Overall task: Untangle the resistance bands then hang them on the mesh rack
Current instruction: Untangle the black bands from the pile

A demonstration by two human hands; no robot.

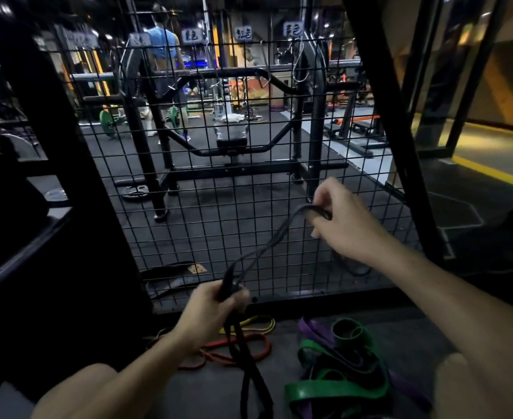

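Observation:
A black resistance band (pixel 267 246) stretches between my two hands in front of the mesh rack (pixel 219 164). My right hand (pixel 342 219) pinches its upper loop end, raised close to the mesh. My left hand (pixel 209 313) grips the band lower down, and its free part hangs to the floor. On the floor lie a red band (pixel 249 349) and a yellow band (pixel 258 323) near my left hand. To the right sits a tangled pile of green bands (pixel 318 391) and purple bands (pixel 312 328). Near the top of the mesh, a band (pixel 299 60) hangs from a hook under a label.
Thick black frame posts (pixel 400 140) flank the mesh on both sides. Behind the mesh stand a squat rack (pixel 234 74), a bench, weight plates and a person in a blue top (pixel 161 46). A yellow floor line (pixel 488 170) runs at the right.

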